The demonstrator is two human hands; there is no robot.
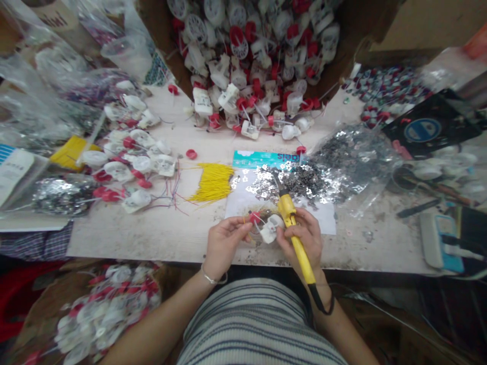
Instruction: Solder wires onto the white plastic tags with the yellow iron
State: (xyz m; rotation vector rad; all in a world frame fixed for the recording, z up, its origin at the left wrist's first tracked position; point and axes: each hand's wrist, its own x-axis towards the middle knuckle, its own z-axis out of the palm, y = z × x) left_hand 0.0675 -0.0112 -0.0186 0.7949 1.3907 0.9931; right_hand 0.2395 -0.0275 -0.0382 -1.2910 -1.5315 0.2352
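Note:
My left hand (pixel 224 241) is closed, its fingertips pinching at a small red plastic cap (pixel 254 217); a thin yellow strand shows beside the fingers. White leads run from the cap to a white plastic housing (pixel 271 229). My right hand (pixel 306 233) steadies that housing with its fingertips while gripping a yellow soldering iron (pixel 300 248). The iron's metal tip points up and away, over a pile of small shiny metal pieces (pixel 266 183). Left of that pile lies a bundle of yellow wires (pixel 213 182). What sits right between the left fingertips is partly hidden.
A large cardboard box (pixel 163 45) of white and red parts lies open at the back. More housings (pixel 140 157) with loose wires spread at left. A clear bag (pixel 353 157) of metal pieces and a power strip (pixel 437 241) are at right. Another box (pixel 41 314) of parts stands below left.

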